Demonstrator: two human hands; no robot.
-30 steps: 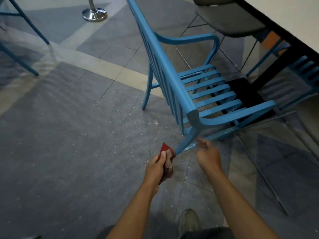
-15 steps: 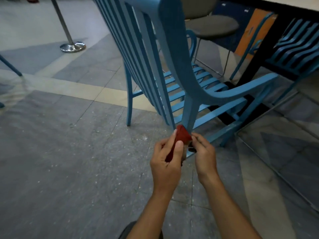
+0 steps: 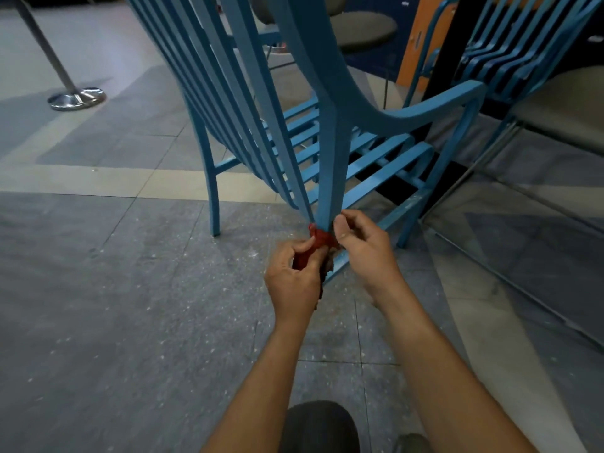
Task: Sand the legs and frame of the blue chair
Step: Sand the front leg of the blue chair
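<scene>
The blue chair (image 3: 330, 132) with slatted back and seat stands close in front of me, its back toward me. A red piece of sandpaper (image 3: 322, 238) is wrapped around the near rear leg just below the seat frame. My left hand (image 3: 294, 276) grips the sandpaper from the left and below. My right hand (image 3: 362, 250) pinches the sandpaper's right side against the leg, thumb up along the blue post. The lower part of that leg is hidden behind my hands.
A chrome stanchion base (image 3: 76, 98) stands at far left on the grey tiled floor (image 3: 114, 305). More blue chairs (image 3: 510, 53) are stacked at right beside a grey-seated chair (image 3: 359, 27). My knee (image 3: 322, 426) shows at the bottom edge.
I have moved lower and closer to the chair. Both hands came together on the rear leg, and the sandpaper, held loose in my left hand before, now wraps the leg.
</scene>
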